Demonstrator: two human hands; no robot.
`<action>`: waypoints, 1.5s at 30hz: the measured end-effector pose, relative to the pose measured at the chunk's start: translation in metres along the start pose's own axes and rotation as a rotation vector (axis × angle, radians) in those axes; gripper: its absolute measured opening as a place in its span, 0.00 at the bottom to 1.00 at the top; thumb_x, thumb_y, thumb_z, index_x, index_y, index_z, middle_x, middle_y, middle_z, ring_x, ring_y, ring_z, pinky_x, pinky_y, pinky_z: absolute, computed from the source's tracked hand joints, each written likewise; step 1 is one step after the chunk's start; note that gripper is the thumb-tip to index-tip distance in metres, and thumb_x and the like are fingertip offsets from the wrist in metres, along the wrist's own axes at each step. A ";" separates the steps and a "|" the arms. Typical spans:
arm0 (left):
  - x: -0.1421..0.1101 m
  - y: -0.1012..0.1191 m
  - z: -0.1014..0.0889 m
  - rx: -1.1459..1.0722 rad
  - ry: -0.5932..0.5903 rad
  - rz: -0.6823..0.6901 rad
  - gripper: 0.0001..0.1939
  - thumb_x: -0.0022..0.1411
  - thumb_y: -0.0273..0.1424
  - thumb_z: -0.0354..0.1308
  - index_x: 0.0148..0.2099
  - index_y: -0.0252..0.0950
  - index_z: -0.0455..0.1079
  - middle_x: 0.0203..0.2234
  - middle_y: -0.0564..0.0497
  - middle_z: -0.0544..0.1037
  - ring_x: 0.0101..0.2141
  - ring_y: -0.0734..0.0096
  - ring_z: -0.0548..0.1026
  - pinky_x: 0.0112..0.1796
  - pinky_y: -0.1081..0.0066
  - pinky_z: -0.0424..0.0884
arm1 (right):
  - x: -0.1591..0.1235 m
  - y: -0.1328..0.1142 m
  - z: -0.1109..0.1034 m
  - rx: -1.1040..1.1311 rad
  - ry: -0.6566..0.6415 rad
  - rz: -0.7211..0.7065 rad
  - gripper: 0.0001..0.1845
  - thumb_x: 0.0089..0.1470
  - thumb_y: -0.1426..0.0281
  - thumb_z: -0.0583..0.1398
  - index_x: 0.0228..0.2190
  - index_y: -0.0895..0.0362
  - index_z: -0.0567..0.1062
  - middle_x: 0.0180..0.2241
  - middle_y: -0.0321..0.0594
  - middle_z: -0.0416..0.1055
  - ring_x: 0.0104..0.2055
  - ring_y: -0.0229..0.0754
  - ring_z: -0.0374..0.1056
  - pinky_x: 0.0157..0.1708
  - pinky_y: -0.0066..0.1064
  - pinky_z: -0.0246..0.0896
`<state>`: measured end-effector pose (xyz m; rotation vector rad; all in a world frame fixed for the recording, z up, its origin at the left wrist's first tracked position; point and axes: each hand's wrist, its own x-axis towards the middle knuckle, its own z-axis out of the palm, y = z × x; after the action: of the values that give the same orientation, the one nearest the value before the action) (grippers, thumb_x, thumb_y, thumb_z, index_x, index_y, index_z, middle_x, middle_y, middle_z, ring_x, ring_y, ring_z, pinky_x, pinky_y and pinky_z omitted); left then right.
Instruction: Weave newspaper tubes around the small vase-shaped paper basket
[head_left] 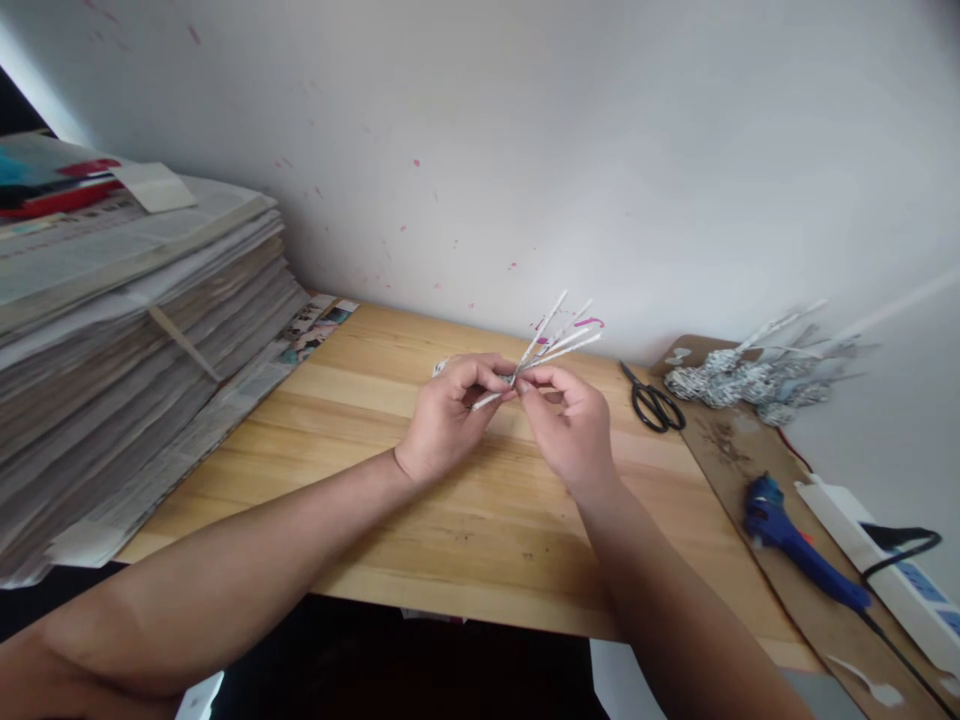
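Note:
Several thin, twisted white paper strands (pixel 551 322) fan up and to the right from between my fingertips, and one short end points down and left. My left hand (pixel 452 412) pinches the strands where they cross. From the other side, my right hand (pixel 574 428) pinches them at nearly the same spot, its thumb and forefinger touching the bundle. Both hands are above the middle of the wooden table (pixel 465 540). Part of something pale with print shows behind the left hand; I cannot make out what it is.
Stacked newspapers (pixel 202 290) rise at the left. At right are black scissors (pixel 654 402), bundled twisted-paper pieces (pixel 724 378) on brown cardboard (pixel 712 440), a blue glue gun (pixel 802 555) with a cord, and a white power strip (pixel 877 560). A white wall (pixel 487 130) stands behind the table.

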<state>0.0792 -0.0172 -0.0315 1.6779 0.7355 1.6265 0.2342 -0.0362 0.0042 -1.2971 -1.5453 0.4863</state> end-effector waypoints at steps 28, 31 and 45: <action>0.008 0.007 -0.009 0.024 -0.072 0.011 0.03 0.64 0.27 0.67 0.38 0.35 0.77 0.43 0.43 0.83 0.41 0.68 0.81 0.37 0.71 0.78 | 0.006 -0.012 -0.013 0.325 -0.212 0.262 0.09 0.52 0.63 0.68 0.30 0.56 0.79 0.25 0.35 0.77 0.26 0.35 0.68 0.27 0.29 0.62; 0.009 0.009 -0.009 -0.073 -0.057 -0.061 0.06 0.64 0.29 0.67 0.36 0.35 0.73 0.42 0.44 0.84 0.38 0.70 0.81 0.37 0.71 0.78 | 0.010 -0.011 -0.020 0.380 -0.232 0.314 0.12 0.51 0.60 0.69 0.31 0.56 0.81 0.25 0.36 0.77 0.26 0.36 0.70 0.26 0.29 0.62; 0.012 0.004 -0.011 -0.179 -0.118 -0.127 0.07 0.66 0.30 0.66 0.37 0.36 0.70 0.44 0.43 0.85 0.43 0.68 0.83 0.45 0.66 0.79 | 0.008 -0.005 -0.021 0.224 -0.165 0.030 0.08 0.55 0.63 0.70 0.34 0.53 0.82 0.34 0.41 0.83 0.36 0.44 0.78 0.38 0.37 0.72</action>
<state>0.0685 -0.0094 -0.0210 1.5528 0.6059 1.4479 0.2506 -0.0367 0.0197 -1.1313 -1.5572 0.7791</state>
